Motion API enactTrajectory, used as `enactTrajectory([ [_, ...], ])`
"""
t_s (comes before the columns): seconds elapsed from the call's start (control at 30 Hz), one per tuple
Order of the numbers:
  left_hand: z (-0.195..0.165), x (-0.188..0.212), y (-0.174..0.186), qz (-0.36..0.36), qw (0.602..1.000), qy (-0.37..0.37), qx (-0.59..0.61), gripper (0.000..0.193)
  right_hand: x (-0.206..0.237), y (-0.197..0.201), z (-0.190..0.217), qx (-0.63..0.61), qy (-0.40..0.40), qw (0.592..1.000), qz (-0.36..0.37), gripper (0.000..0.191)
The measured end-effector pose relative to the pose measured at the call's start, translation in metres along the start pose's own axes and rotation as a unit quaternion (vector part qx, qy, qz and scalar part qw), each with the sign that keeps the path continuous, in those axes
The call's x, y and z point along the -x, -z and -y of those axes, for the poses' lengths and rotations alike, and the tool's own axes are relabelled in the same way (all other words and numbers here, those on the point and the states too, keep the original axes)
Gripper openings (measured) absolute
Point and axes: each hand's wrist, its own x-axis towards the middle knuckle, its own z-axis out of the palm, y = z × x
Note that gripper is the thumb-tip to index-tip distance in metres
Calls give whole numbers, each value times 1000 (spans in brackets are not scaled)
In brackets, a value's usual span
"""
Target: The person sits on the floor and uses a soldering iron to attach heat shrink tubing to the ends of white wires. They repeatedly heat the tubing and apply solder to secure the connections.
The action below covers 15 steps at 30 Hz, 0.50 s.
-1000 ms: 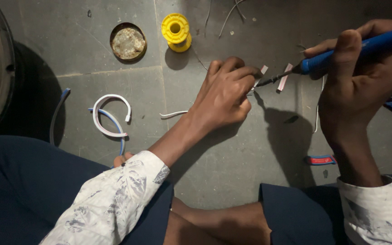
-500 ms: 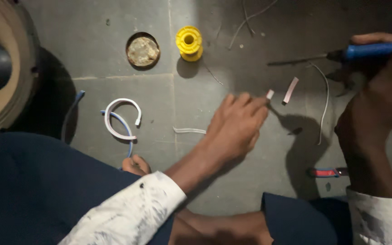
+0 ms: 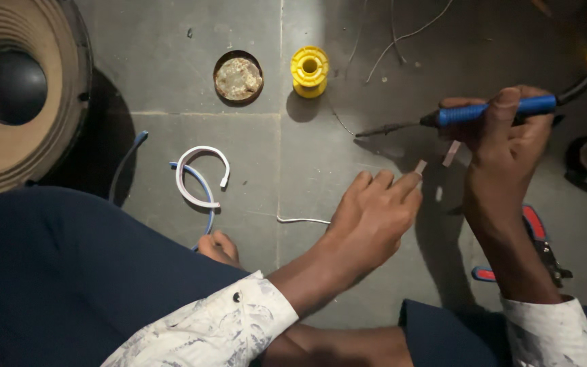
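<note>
speaker cone (image 3: 15, 95) | yellow spool (image 3: 309, 69) | round tin (image 3: 238, 77) | white cable loop (image 3: 202, 176)

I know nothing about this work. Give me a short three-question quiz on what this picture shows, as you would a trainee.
1. True or false: the right hand holds a blue-handled soldering iron.
2. Which thing lies nearest the left hand fingers? A) yellow spool B) small pale strip C) speaker cone
3. What colour is the curled wire loop on the floor?

Key: 1 true; 2 B; 3 white, with a blue wire beside it.
</note>
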Motion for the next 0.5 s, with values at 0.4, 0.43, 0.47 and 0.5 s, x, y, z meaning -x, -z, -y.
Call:
enactTrajectory([
  [0.4,-1,-2,1,9,1000,-2,0,30,3,1,-15,12,-33,999,-2,39],
  [0.43,-1,-3,1,13,1000,-2,-1,30,4,1,-15,16,-32,999,-2,40],
  [0.47,-1,-3,1,18,1000,-2,-2,31,4,1,-15,21,-34,999,-4,40],
  [0.5,0,-3,1,18,1000,-5,-4,30,4,0,-15,25,-35,999,-6,41],
])
